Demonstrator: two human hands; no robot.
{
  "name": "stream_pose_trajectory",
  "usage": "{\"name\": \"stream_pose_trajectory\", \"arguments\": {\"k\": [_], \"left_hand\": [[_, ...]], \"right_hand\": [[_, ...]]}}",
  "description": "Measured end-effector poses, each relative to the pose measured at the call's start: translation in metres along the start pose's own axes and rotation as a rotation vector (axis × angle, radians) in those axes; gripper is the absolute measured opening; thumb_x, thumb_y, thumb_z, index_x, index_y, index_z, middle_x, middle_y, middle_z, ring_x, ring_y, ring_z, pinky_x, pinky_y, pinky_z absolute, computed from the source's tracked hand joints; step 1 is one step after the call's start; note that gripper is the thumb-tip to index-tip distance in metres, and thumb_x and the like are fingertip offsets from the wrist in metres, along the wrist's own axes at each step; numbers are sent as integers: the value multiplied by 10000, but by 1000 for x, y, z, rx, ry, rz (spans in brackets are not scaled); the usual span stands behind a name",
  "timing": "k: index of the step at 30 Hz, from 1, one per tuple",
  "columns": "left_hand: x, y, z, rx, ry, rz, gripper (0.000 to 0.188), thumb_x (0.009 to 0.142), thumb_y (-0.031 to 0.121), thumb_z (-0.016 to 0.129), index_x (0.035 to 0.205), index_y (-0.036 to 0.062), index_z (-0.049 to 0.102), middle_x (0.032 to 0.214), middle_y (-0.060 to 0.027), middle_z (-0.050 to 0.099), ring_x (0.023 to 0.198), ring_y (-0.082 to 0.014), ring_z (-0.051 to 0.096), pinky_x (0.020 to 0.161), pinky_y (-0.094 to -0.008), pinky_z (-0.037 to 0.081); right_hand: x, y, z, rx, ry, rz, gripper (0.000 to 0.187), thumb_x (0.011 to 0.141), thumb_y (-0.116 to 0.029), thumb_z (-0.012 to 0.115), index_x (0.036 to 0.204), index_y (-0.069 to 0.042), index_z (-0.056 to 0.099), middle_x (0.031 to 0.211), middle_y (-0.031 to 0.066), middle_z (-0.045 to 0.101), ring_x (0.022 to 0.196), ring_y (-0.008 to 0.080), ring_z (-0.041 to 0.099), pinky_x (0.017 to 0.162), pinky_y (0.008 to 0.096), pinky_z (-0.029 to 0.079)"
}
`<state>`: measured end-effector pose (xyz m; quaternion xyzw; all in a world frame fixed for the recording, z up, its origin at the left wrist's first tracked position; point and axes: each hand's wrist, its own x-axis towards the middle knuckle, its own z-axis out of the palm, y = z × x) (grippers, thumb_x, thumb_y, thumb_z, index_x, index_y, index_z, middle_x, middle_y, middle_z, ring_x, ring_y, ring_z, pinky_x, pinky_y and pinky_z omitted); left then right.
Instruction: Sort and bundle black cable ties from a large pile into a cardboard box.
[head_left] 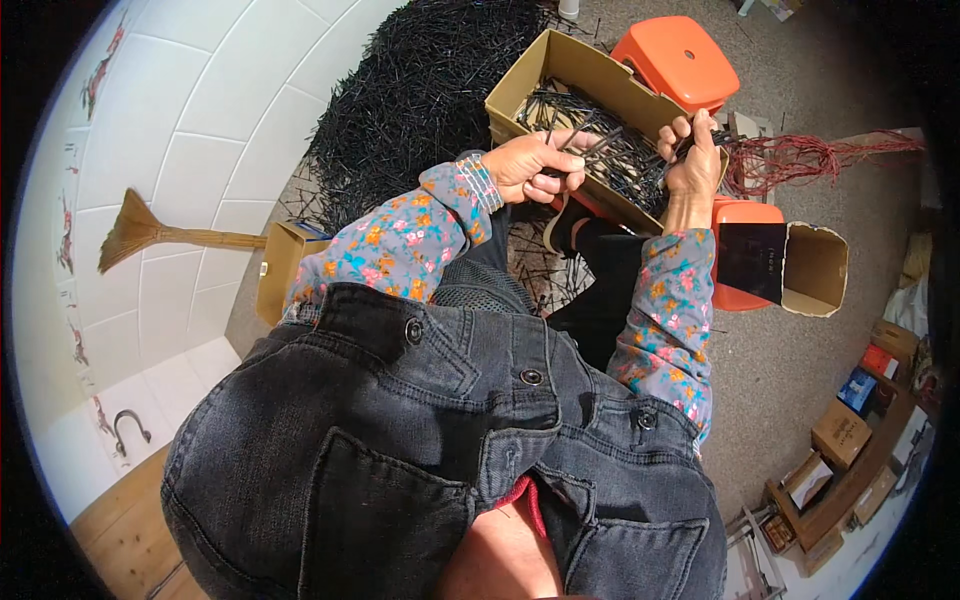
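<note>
My left hand is closed in a pinch above the near edge of a long cardboard box. Thin black strips show at its fingertips, partly lost against the similar strips lying in the box. Over the box's right end, my right hand is closed around a small bunch of black strips, whose ends stick out past the fingers. How many strips either hand has cannot be made out.
A large heap of black strips lies left of the box. Two orange stools stand by it, with red cords to the right and an open carton nearer. A straw broom and a small box are at left.
</note>
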<state>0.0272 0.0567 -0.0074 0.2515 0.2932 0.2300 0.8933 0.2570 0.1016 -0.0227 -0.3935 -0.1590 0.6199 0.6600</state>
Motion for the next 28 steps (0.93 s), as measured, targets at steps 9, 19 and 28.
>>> {"name": "stream_pose_trajectory", "arguments": {"k": [9, 19, 28], "left_hand": [[1, 2, -9, -124, -65, -13, 305, 895, 54, 464, 1193, 116, 465, 769, -30, 521, 434, -8, 309, 359, -125, 250], [5, -8, -41, -184, -84, -261, 87, 866, 30, 440, 937, 35, 489, 716, -34, 466, 459, -16, 296, 342, -133, 228], [-9, -7, -59, -607, 7, -398, 71, 879, 87, 454, 855, 25, 478, 633, -48, 427, 426, -69, 353, 285, -176, 317]], "right_hand": [[0, -5, -6, -120, -324, 119, 106, 893, -209, 550, 807, -147, 557, 644, -28, 447, 464, 75, 355, 406, 214, 261], [-41, 53, 45, -1033, -778, -916, 221, 719, 14, 604, 930, -44, 639, 846, 105, 617, 813, 279, 597, 693, 342, 471], [-49, 57, 41, -1443, -966, -15, 370, 672, -59, 614, 1042, -59, 620, 1149, 197, 556, 1080, 311, 529, 893, 370, 427]]}}
